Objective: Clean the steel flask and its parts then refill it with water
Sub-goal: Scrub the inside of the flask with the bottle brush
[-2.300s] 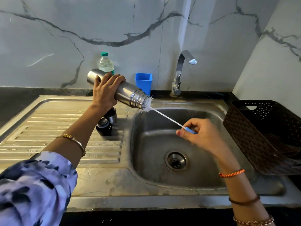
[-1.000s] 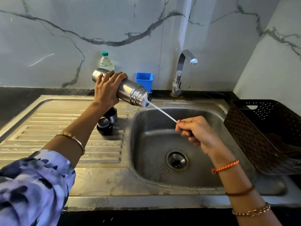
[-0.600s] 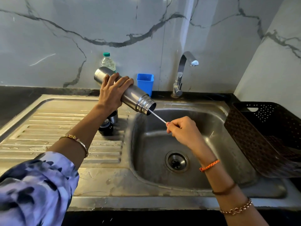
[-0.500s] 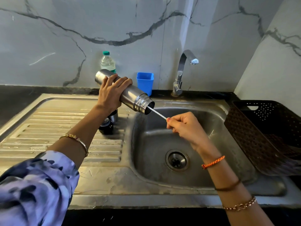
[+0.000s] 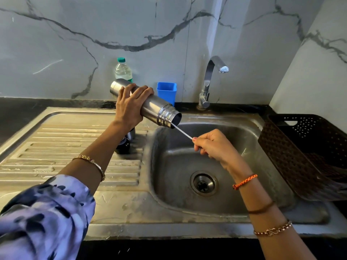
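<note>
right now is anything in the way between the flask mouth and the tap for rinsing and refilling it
Nothing visible blocks it. The left hand grips the steel flask over the sink, and the space from its mouth to the tap is open. Only the brush, held by the right hand, sits in the mouth.

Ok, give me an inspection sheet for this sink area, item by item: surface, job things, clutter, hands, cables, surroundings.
Surface: steel sink with ribbed drainboard carrying water drops; basin shows no standing water.
Job's things: steel flask held tilted, open mouth over the basin; bottle brush wire stem runs into the mouth, bristles hidden inside. Dark flask parts sit on the drainboard, partly hidden behind the left arm.
Clutter: plastic water bottle, blue cup, brown basket.
Hands: left hand grips the flask; right hand grips the brush.
Cables: nothing seen.
Surroundings: marble wall; tap with no water running.
</note>
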